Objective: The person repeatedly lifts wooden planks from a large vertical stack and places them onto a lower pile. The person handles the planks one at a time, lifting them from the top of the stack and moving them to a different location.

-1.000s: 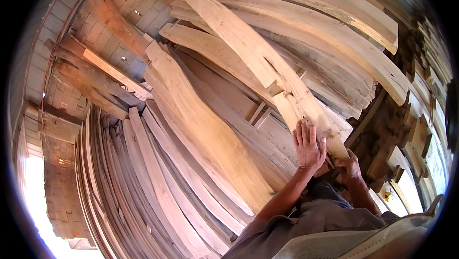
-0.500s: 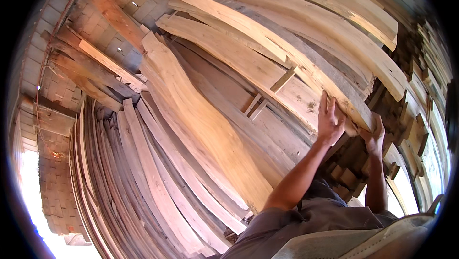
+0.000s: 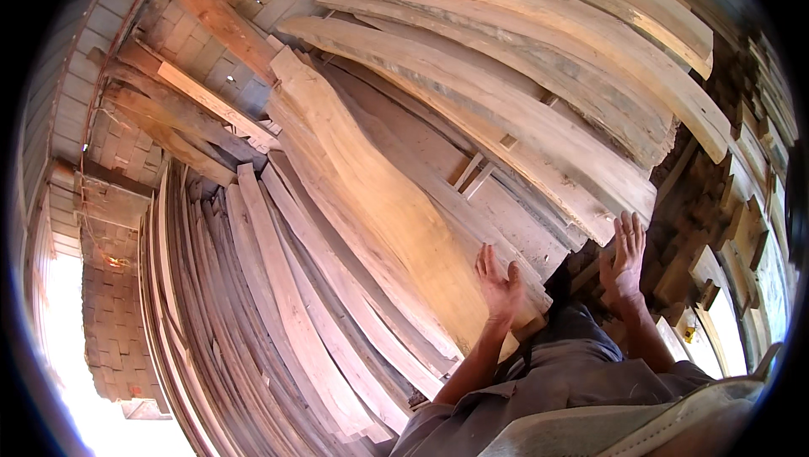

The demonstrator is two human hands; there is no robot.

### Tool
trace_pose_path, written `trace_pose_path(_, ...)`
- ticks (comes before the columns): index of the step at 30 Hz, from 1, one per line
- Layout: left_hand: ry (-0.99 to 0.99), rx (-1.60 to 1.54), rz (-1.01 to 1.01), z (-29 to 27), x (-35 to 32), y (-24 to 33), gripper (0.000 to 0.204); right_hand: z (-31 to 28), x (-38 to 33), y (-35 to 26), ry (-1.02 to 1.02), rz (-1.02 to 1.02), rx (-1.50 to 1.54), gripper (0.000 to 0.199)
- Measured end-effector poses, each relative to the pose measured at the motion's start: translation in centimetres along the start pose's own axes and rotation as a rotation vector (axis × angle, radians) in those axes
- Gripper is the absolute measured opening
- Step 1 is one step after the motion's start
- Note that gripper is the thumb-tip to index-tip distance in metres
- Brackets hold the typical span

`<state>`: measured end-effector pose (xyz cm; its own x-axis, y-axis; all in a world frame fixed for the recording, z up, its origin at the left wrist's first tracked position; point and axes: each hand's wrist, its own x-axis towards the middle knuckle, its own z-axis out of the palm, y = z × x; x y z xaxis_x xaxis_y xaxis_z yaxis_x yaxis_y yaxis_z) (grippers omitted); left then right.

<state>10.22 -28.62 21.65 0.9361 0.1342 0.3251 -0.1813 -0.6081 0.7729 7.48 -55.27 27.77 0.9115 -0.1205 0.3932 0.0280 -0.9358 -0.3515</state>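
Note:
My left hand (image 3: 500, 288) is raised with its fingers apart and holds nothing. Beyond and beneath it runs a wide yellowish plank (image 3: 396, 217) with wavy edges. My right hand (image 3: 624, 265) is also open, palm facing inward, just short of the near end of a pale board (image 3: 539, 128). That board lies flat over another light board (image 3: 522, 174). Whether the right fingertips touch its end, I cannot tell.
More long boards (image 3: 539, 14) are stacked at the upper right. Several narrow planks (image 3: 253, 288) stand in a row at left, by a brick wall (image 3: 118, 314). Short wood offcuts (image 3: 683, 263) are piled at right. Two thin spacer sticks (image 3: 474, 177) lie between boards.
The board that both hands held tilted on its edge now lies flat on the stack. Both hands have let go and drawn back, the left one farther down and leftward.

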Motion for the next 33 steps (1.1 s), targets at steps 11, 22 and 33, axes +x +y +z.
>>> trace_pose_path(11,-0.177,0.049,-0.255,-3.7,-5.4,-3.0,0.049,-0.6,0.7,5.9,0.115,0.181,-0.026,0.063)
trace_pose_path(22,-0.31,-0.003,-0.463,-4.8,-8.1,-2.9,0.044,6.5,2.6,14.9,0.28,0.915,1.1,0.053)
trace_pose_path(33,-0.329,-1.273,-0.746,7.9,-3.1,-0.8,0.076,5.9,1.6,11.9,0.211,0.962,1.304,0.049)
